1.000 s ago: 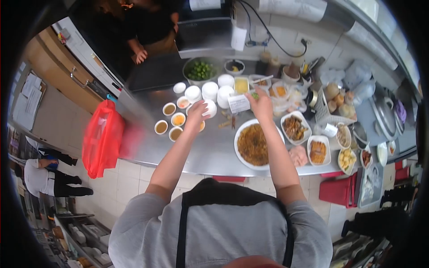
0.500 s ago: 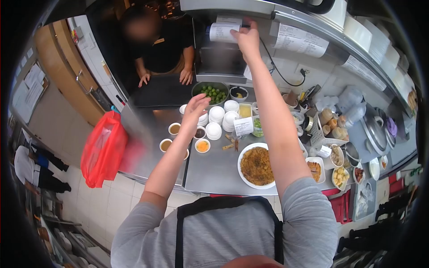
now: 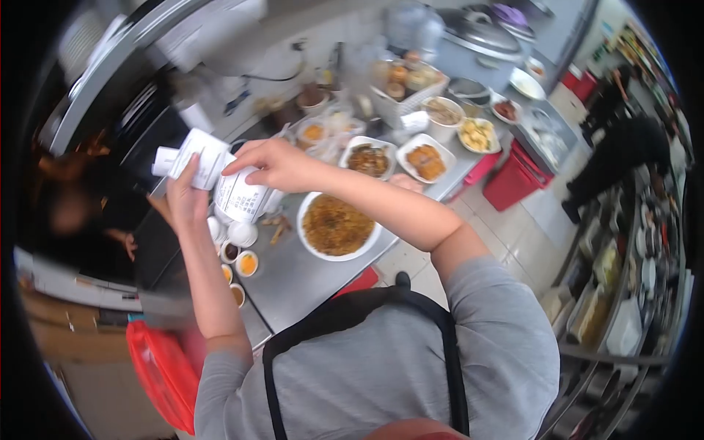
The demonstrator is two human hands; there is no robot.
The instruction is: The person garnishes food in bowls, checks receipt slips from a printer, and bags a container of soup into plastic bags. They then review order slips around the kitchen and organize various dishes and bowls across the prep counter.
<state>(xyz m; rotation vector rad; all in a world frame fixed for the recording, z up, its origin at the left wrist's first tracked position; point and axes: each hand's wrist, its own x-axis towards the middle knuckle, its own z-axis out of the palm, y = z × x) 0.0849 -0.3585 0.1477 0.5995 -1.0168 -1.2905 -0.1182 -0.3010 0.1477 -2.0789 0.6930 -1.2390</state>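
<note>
Fingers closed, my left hand (image 3: pixel 188 198) grips a printed white receipt (image 3: pixel 203 150), and more white paper sticks out to its left. Close beside it, my right hand (image 3: pixel 282 165) pinches the top of another printed receipt (image 3: pixel 240 202), which hangs down curled. Both hands are above the steel counter. Below the papers, partly covered, are white lidded cups (image 3: pixel 243 235) and a small cup of orange sauce (image 3: pixel 248 264). A large white bowl (image 3: pixel 339 257) of brown food sits under my right forearm.
Food trays (image 3: pixel 402 158) and a white basket (image 3: pixel 400 106) line the counter's back. A red bag (image 3: pixel 161 374) hangs at left, near a person in dark clothing (image 3: pixel 81 213). Red bins (image 3: pixel 513 180), shelving (image 3: pixel 609 293) and another person (image 3: pixel 623 158) are at right.
My right hand has come down from the papers at the upper wall to beside my left hand. Both hands now hold receipts. The view has turned to the right.
</note>
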